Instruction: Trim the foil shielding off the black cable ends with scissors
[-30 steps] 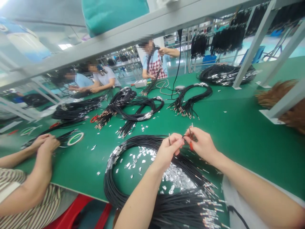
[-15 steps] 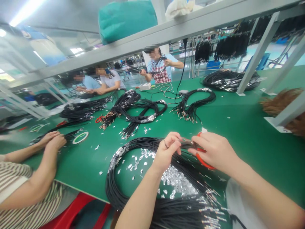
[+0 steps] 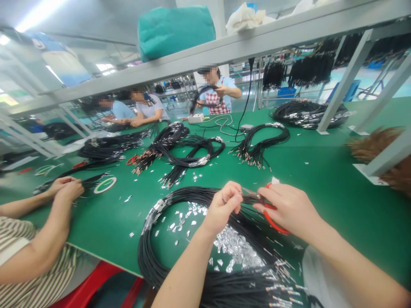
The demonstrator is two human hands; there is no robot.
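Left hand (image 3: 223, 206) pinches black wires (image 3: 248, 197) tightly between its fingers; right hand (image 3: 290, 209) closes on red-handled snips (image 3: 272, 222) at those wires, above a wire coil (image 3: 150, 244) on the tabletop (image 3: 346, 214).

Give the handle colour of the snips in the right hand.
The snips' handle is orange-red, best seen in the head view.

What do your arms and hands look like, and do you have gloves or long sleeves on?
My left hand and right hand are bare, with no gloves. My left forearm and right forearm are bare too, with no sleeves on them. No watch or bracelet shows. Some white clothing shows at the lower right, but I cannot tell what garment it is.
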